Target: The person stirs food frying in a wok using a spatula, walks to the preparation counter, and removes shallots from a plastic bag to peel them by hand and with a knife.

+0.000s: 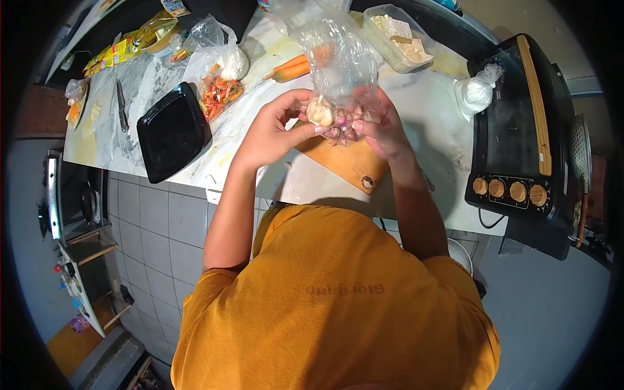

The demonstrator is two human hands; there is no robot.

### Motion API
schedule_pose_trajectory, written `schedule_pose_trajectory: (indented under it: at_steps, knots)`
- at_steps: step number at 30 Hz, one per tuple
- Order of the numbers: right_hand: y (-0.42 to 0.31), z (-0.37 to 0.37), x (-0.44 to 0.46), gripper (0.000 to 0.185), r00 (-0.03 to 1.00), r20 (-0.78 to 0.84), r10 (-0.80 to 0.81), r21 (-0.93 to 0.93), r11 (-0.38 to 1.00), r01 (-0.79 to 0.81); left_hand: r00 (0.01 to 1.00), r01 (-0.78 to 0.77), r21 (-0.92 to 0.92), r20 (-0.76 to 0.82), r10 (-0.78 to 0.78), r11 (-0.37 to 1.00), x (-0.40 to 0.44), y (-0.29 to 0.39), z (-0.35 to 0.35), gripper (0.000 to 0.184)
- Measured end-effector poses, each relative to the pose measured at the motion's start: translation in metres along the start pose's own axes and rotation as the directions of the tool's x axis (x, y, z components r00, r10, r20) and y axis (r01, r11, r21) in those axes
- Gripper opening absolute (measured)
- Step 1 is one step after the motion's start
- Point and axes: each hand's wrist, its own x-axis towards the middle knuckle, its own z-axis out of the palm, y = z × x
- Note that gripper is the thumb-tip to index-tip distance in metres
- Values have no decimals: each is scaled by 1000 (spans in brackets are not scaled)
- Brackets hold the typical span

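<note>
My left hand (281,123) is closed with thumb and fingertips around a pale garlic bulb (320,112). Closed on the lower part of a clear plastic bag (339,62), my right hand (388,129) is just beside it. Small purple-red shallots (342,134) show in the bag's bottom, between the two hands. The bag's crumpled upper part stretches away toward the back of the counter. Beneath the hands lies a wooden cutting board (344,161), partly covered by them.
Carrots (291,69) and a clear container (399,40) are behind the hands. To the left are a bag of red chillies (218,97), a black tray (170,133) and a knife (121,106). A toaster oven (510,123) and white bag (476,95) stand right.
</note>
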Motion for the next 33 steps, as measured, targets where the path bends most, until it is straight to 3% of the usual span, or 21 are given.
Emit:
schedule_pose_trajectory:
  at_steps: [4, 7, 9, 10, 12, 13, 15, 16, 18, 19, 21, 22, 24, 28, 30, 31, 33]
  knots:
    - [-7, 1, 3, 55, 998, 59, -20, -108, 994, 27, 1000, 0, 21, -23, 1, 1000, 1, 1, -2, 48]
    - [-25, 19, 3, 62, 998, 58, -24, -234, 972, 37, 1000, -18, -74, -24, 16, 997, 0, 2, 0, 49]
    - [-32, 33, 4, 70, 998, 55, -41, -444, 894, 61, 999, 46, -172, 17, -43, 984, -5, 16, 5, 42]
    - [-30, 35, 5, 70, 998, 52, -41, -443, 894, 60, 999, 48, -172, 20, -45, 984, -3, 13, 7, 42]
    - [-25, 37, 6, 78, 999, 50, 4, -351, 936, 14, 990, -46, -247, -143, 10, 968, 2, 5, 12, 41]
    - [-20, 35, 7, 78, 999, 51, 3, -352, 936, 15, 990, -47, -247, -142, 12, 968, 5, 5, 14, 41]
    - [-10, 30, 6, 79, 998, 10, -57, -382, 923, 56, 945, -20, -279, -318, -73, 960, 9, 7, 16, 46]
    - [-9, 29, 5, 79, 998, 11, -55, -383, 922, 55, 949, 3, -289, -302, -94, 957, 8, 9, 14, 48]
    - [-7, 29, 2, 66, 989, -130, 70, -365, 924, -114, 943, -34, -256, -328, -54, 966, 8, 11, 10, 49]
    - [-7, 29, 0, 66, 989, -131, 73, -364, 924, -116, 937, -69, -221, -350, -13, 973, 8, 13, 10, 50]
    - [-10, 29, 0, 47, 930, -281, 237, -350, 877, -330, 945, -77, -256, -327, -12, 964, 8, 21, 8, 50]
    - [-7, 28, 0, 47, 930, -281, 237, -349, 878, -329, 940, -41, -242, -338, -45, 969, 9, 25, 8, 50]
    - [2, 21, -1, 29, 966, -185, 183, -371, 897, -241, 948, -2, -249, -309, -78, 968, 8, 28, 5, 49]
    - [13, 11, -3, 16, 958, -139, 250, -448, 847, -286, 931, 72, -263, -328, -160, 962, 7, 34, 9, 50]
    - [26, 9, -3, 8, 996, -67, 65, -314, 946, -82, 945, 83, -337, -272, -182, 938, 7, 31, 8, 50]
    - [30, 9, -4, 8, 996, -67, 65, -313, 946, -83, 945, 84, -338, -272, -183, 937, 7, 31, 10, 50]
    - [34, 12, -3, 8, 990, -102, 92, -123, 987, -105, 933, 170, -350, -245, -265, 921, 7, 32, 12, 52]
